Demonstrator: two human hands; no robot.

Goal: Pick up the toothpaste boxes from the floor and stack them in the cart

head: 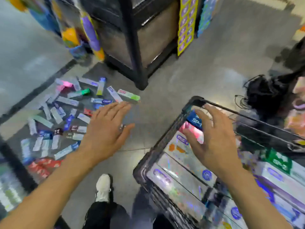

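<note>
Grey floor tiles (pixel 156 90) fill most of what we see from the head camera, and the picture is smeared with motion, so we cannot read small print on the packs. We find the toothpaste boxes (pixel 62 116) scattered in a loose heap on the floor at the left, lying at all angles, some overlapping; silver, blue, pink, green and red ones show among them. We see our left hand (pixel 107 131) stretched out flat above the near edge of that heap, its fingers straight and a little apart, holding nothing; a ring sits on one finger. One pale box with a green end (pixel 129 96) lies just beyond its fingertips, apart from them. We see the cart (pixel 162 141), a dark wire basket, at the right, and inside it rows of boxes (pixel 179 172) lie side by side, long silver ones nearest us, a pink one and a dark blue one at the far corner. Our right hand (pixel 212 138) hangs over that far corner with its fingers spread and slightly bent; we cannot tell whether the fingertips touch the pink box (pixel 192 130) under them, and it grips nothing. A white shoe (pixel 103 185) and dark trousers show at the bottom between the heap and the cart. A black shelf unit (pixel 132 38) stands on the floor beyond the heap.
</note>
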